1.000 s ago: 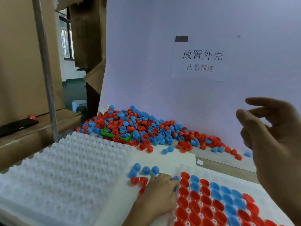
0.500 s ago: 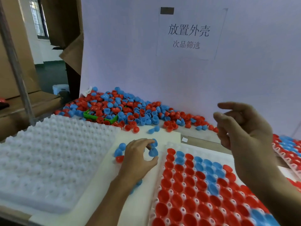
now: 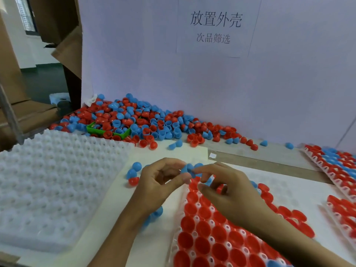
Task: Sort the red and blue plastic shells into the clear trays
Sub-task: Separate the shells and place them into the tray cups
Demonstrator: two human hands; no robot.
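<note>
Both hands meet mid-bench over the far end of the part-filled tray [image 3: 194, 224]. Left hand [image 3: 159, 182] and right hand [image 3: 229, 195] are fingertip to fingertip around a blue shell [image 3: 187, 168], so no gap betw. them. Just left of left hand: three loose shells [image 3: 134, 173] on the white sheet, then the empty white tray [image 3: 57, 180] blocks low passes. Beyond the hands: bare strip of bench [image 3: 260, 160], passable, then the shell pile [image 3: 146, 124] w/ a green bin [image 3: 107, 130] against the back board [image 3: 192, 78]. Right of right hand: bare white sheet, then more filled trays [image 3: 335, 162].
</note>
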